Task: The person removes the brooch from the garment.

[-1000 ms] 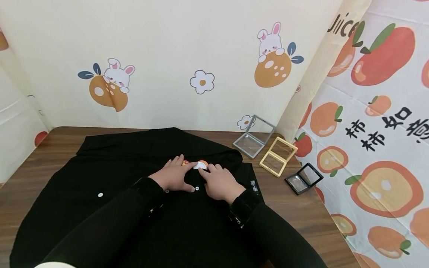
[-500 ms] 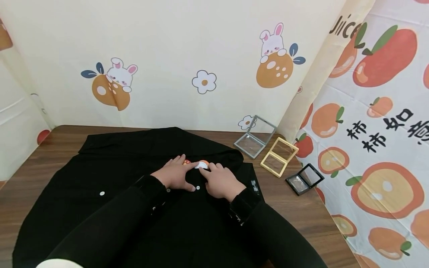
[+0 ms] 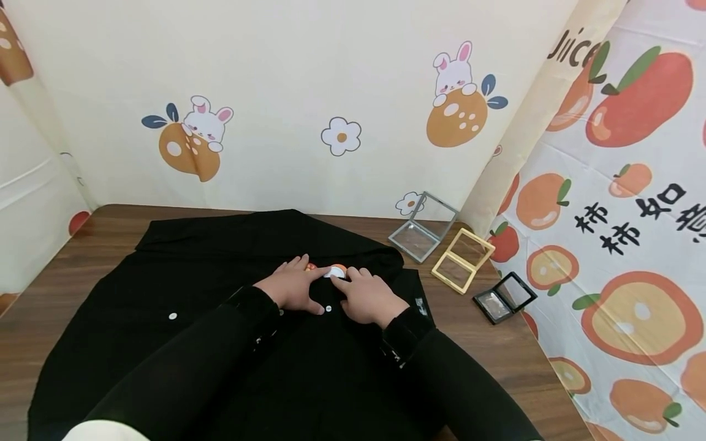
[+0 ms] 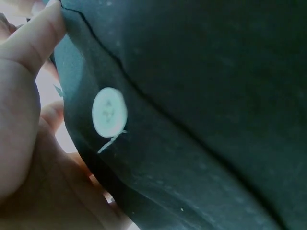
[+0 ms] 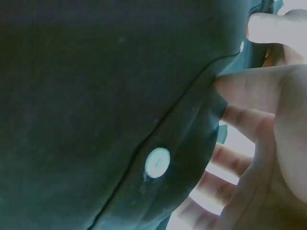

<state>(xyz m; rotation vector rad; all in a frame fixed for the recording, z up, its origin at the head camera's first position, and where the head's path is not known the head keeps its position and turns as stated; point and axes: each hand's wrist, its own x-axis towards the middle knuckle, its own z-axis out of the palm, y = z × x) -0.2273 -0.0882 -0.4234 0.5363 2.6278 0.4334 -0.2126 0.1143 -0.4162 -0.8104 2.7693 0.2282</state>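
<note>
A black buttoned shirt (image 3: pixel 209 263) lies spread over the table, with white buttons (image 3: pixel 173 316) down its front. Near its upper part is a small orange-and-white piece (image 3: pixel 334 271), and a red-orange bit (image 3: pixel 311 266) shows behind the left fingers. My left hand (image 3: pixel 292 286) rests on the cloth left of these, fingers straight and thumb spread. From the other side my right hand (image 3: pixel 369 296) touches the orange-and-white piece's edge, fingers extended. In the left wrist view, a white button (image 4: pixel 109 112) with a loose thread sits beside the thumb; the right wrist view shows another button (image 5: pixel 157 163).
At the right of the wooden table (image 3: pixel 441 321) stand a grey-framed folding mirror (image 3: pixel 416 241), a yellow one (image 3: pixel 456 274) and a black one (image 3: pixel 493 306), all unfolded. A cream wall covering (image 3: pixel 276 61) rises behind, and a fruit-print cloth (image 3: pixel 551 217) hangs at the right.
The head view has shifted slightly, so the whole scene sits a little further right. Both hands keep their places on the shirt.
</note>
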